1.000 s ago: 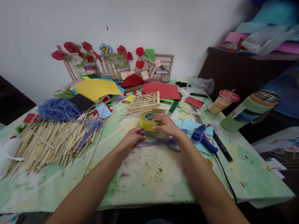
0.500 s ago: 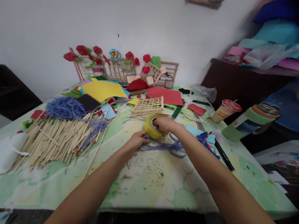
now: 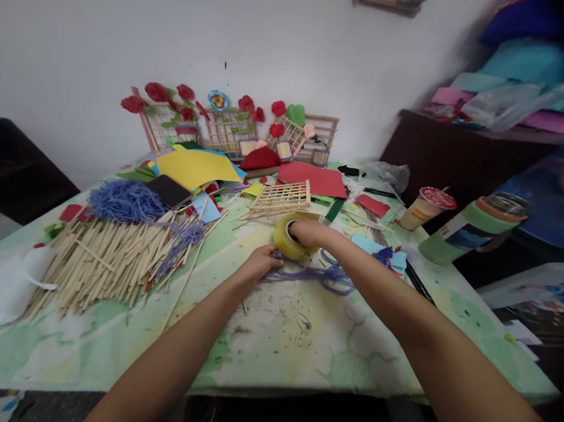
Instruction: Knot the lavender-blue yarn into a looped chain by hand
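My right hand (image 3: 307,233) grips a roll of yellowish packing tape (image 3: 284,237), its fingers inside the core. The roll stands on edge, tilted, over the table. Just left of the roll, my left hand (image 3: 263,262) is closed, with its fingertips pinching the end of some purple yarn (image 3: 331,273). The yarn trails rightward beneath the tape and my right forearm. Behind the roll lies a small lattice of wooden sticks (image 3: 281,197). Part of the yarn and the fingers inside the core are hidden.
A heap of wooden sticks (image 3: 108,266) and a purple yarn pile (image 3: 126,201) lie left. Coloured paper (image 3: 196,168) and red paper flowers (image 3: 155,91) are at the back. A sealed cup (image 3: 423,210), a green bottle (image 3: 460,232) and a black marker (image 3: 417,282) are right.
Both hands stay almost in place, the left still at the yarn and the right still in the tape roll. The view has shifted slightly.
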